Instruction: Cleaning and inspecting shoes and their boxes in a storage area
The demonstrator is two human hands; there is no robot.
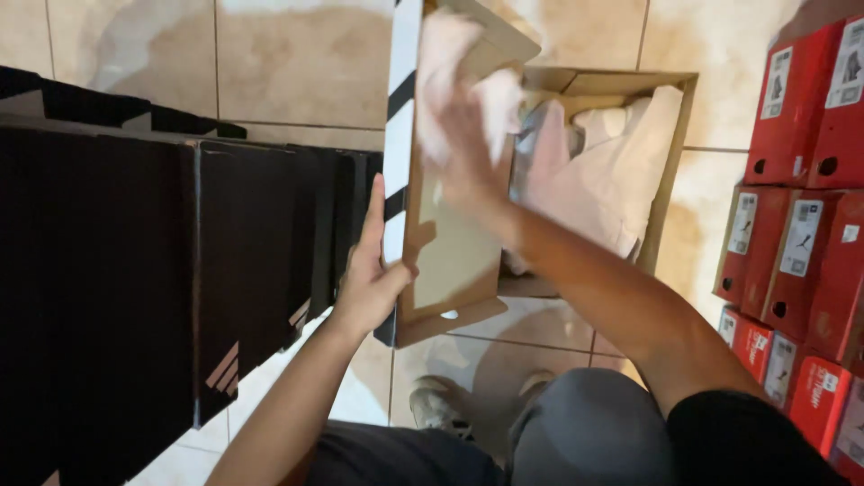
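Floor [297, 63]: large glossy beige tiles, thin dark grout lines, mottled brown patches and glare.

On it, left: a stack of black boxes [135, 288], long and flat-topped, with pale diagonal stripes on the near ends.

Centre, far side: an open brown cardboard box [670, 171], resting on the tiles, pale wrapping paper bunched inside.

Right edge: red boxes [801, 225] stacked in rows, white labels on their ends; whether the lowest ones touch the tiles cannot be told.

Near edge, bottom centre: a pale shoe [436, 405] on the tile, partly hidden.
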